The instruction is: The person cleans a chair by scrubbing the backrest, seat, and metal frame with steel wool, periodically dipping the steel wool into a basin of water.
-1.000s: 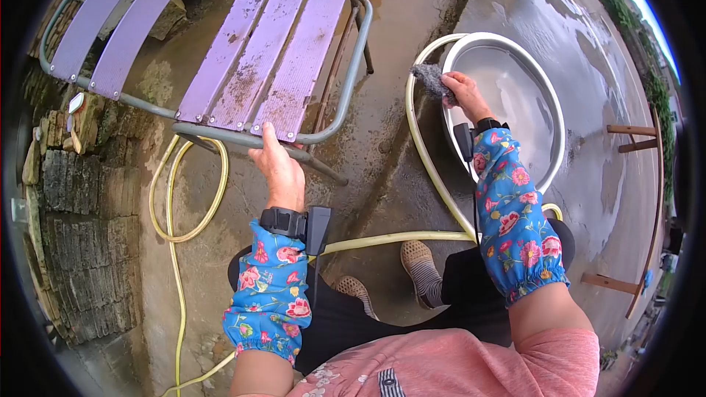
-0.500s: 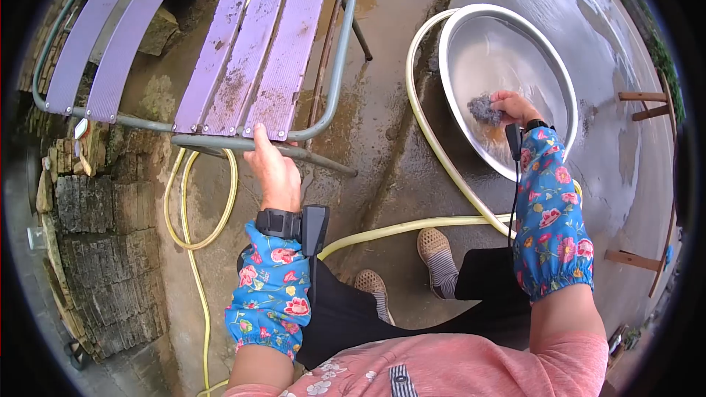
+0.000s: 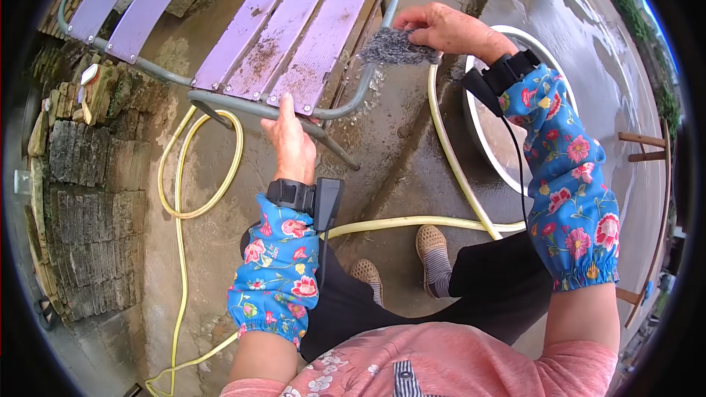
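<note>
A metal-framed chair (image 3: 321, 66) with purple slats, streaked with brown dirt, is at the upper left. My left hand (image 3: 291, 143) grips the front corner of its seat, thumb on the slat and fingers around the grey tube frame. Above the seat's right edge, my right hand (image 3: 457, 31) pinches a grey mesh scouring pad (image 3: 397, 47), which drips water. Behind my right wrist stands a round metal basin (image 3: 526, 35), partly hidden by my forearm.
A yellow hose (image 3: 457, 154) runs beside the basin and past my feet, with another loop (image 3: 234, 165) under the chair. Stacked stone slabs (image 3: 95, 213) line the left side. The concrete floor (image 3: 382, 147) is wet.
My right hand has lifted the scouring pad out of the basin and carried it left to the chair's edge. The chair sits slightly farther right and higher in view, my left hand still on it.
</note>
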Available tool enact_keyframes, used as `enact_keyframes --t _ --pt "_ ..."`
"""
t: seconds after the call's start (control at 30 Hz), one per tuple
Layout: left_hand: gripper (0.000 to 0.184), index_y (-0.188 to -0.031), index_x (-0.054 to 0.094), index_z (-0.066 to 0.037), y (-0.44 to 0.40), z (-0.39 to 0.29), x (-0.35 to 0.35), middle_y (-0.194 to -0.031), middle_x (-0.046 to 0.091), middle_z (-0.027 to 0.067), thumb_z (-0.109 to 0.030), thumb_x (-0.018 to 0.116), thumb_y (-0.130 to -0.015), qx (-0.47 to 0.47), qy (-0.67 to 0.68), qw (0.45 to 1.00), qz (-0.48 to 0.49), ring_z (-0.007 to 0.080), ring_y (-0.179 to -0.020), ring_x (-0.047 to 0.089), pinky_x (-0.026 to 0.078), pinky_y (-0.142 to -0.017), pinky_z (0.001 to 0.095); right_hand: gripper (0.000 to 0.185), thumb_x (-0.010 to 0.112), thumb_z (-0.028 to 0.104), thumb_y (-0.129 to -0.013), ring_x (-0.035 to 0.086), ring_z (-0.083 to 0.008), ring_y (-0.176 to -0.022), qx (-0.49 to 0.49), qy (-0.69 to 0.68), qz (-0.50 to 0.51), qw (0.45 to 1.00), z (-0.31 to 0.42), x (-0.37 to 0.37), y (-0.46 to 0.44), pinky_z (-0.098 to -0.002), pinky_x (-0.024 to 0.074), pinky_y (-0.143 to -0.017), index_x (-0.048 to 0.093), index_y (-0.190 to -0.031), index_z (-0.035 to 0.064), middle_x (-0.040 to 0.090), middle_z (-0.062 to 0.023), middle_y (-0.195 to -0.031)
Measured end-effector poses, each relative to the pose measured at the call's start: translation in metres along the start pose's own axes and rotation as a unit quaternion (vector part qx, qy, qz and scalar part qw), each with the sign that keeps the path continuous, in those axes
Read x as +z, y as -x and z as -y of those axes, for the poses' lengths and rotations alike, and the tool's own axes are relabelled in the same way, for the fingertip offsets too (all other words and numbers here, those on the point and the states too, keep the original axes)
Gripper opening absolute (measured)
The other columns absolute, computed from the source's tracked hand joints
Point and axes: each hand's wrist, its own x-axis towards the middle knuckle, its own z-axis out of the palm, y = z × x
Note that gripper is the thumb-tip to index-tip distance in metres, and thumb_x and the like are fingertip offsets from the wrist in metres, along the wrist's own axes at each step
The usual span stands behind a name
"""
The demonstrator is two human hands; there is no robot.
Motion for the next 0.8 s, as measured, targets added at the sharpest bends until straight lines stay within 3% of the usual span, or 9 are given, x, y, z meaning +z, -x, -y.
enact_keyframes --t 0.1,0.13,0.23,0.3,0.43,0.53,0.63,0.73,0.8 --pt "0.039 -0.118 0.037 -0.007 -0.01 -0.011 -0.016 -0.09 0.056 0.0079 -0.021 0.062 -0.091 0.009 -0.027 1.0 -0.003 0.0187 -0.067 0.057 0.045 -0.05 0.0347 0.032 0.056 0.008 -0.08 0.061 -0.0224 -0.076 0.017 0.05 -0.06 0.997 -0.083 -0.029 0.039 -0.0355 0.0492 -0.073 0.059 -0.112 0.0044 0.065 -0.0124 -0.085" --pt "0.036 -0.114 0.04 -0.007 -0.014 -0.013 -0.022 -0.085 0.056 0.0062 -0.021 0.063 -0.091 0.037 -0.024 0.999 0.009 0.0177 -0.063 0.056 0.043 -0.048 0.0332 0.031 0.052 0.004 -0.079 0.056 -0.0162 -0.073 0.025 0.059 -0.077 0.995 -0.115 -0.032 0.059 -0.0298 0.0462 -0.072 0.056 -0.109 0.0012 0.059 -0.0055 -0.077" --pt "0.032 -0.11 0.043 -0.008 -0.019 -0.02 -0.034 -0.084 0.057 0.0063 -0.021 0.064 -0.09 0.05 -0.038 0.997 -0.037 0.0172 -0.061 0.056 0.043 -0.048 0.0328 0.025 0.053 0.003 -0.077 0.055 -0.0115 -0.059 0.258 -0.088 -0.094 0.957 -0.228 -0.004 0.137 -0.0294 0.046 -0.051 0.058 -0.102 0.0048 0.055 -0.0019 -0.071" --pt "0.03 -0.107 0.047 -0.007 -0.026 -0.018 -0.046 -0.09 0.058 0.0073 -0.021 0.066 -0.089 0.068 -0.041 0.996 -0.042 0.0179 -0.068 0.058 0.044 -0.048 0.0341 0.026 0.055 0.005 -0.08 0.06 -0.0175 -0.055 0.401 -0.197 -0.154 0.881 -0.316 0.048 0.186 -0.0328 0.0517 -0.044 0.059 -0.106 0.0069 0.06 -0.0057 -0.074" --pt "0.035 -0.114 0.051 0.0 -0.041 -0.022 -0.072 -0.105 0.061 0.0102 -0.012 0.069 -0.086 0.074 -0.038 0.992 -0.09 0.0198 -0.093 0.06 0.048 -0.084 0.0342 0.031 0.055 0.005 -0.082 0.065 -0.021 -0.07 0.524 -0.172 -0.239 0.799 -0.369 0.14 0.213 -0.0427 0.0592 -0.054 0.057 -0.113 0.009 0.063 -0.0083 -0.087" --pt "0.038 -0.116 0.051 0.001 -0.046 -0.028 -0.089 -0.105 0.061 0.0105 -0.011 0.07 -0.085 0.092 -0.063 0.988 -0.108 0.019 -0.093 0.06 0.049 -0.083 0.0337 0.029 0.052 0.004 -0.085 0.066 -0.0213 -0.072 0.427 -0.404 -0.166 0.791 -0.363 0.104 0.188 -0.0384 0.0581 -0.053 0.059 -0.112 0.0087 0.064 -0.0087 -0.092" --pt "0.041 -0.118 0.051 0.001 -0.054 -0.027 -0.098 -0.106 0.061 0.0108 -0.011 0.07 -0.084 0.097 -0.075 0.986 -0.109 0.019 -0.093 0.06 0.049 -0.083 0.0332 0.027 0.049 0.002 -0.09 0.065 -0.0159 -0.075 0.244 -0.497 -0.073 0.83 -0.247 0.022 0.129 -0.0309 0.0575 -0.065 0.056 -0.115 0.0059 0.064 -0.0051 -0.093" --pt "0.043 -0.119 0.05 0.003 -0.056 -0.027 -0.091 -0.108 0.061 0.0114 -0.012 0.07 -0.084 0.111 -0.099 0.982 -0.12 0.0191 -0.093 0.06 0.049 -0.083 0.0331 0.033 0.055 0.004 -0.089 0.063 -0.0108 -0.079 0.115 -0.442 0.01 0.889 -0.156 -0.031 0.061 -0.0266 0.055 -0.069 0.055 -0.122 0.0009 0.064 -0.0033 -0.097" --pt "0.043 -0.119 0.05 0.004 -0.057 -0.027 -0.09 -0.109 0.061 0.0116 -0.012 0.07 -0.084 0.117 -0.12 0.976 -0.139 0.0191 -0.093 0.06 0.049 -0.083 0.033 0.032 0.054 0.004 -0.087 0.061 -0.0086 -0.075 0.052 -0.228 0.021 0.972 -0.096 -0.049 0.018 -0.024 0.0527 -0.065 0.06 -0.118 0.0033 0.066 -0.002 -0.092"
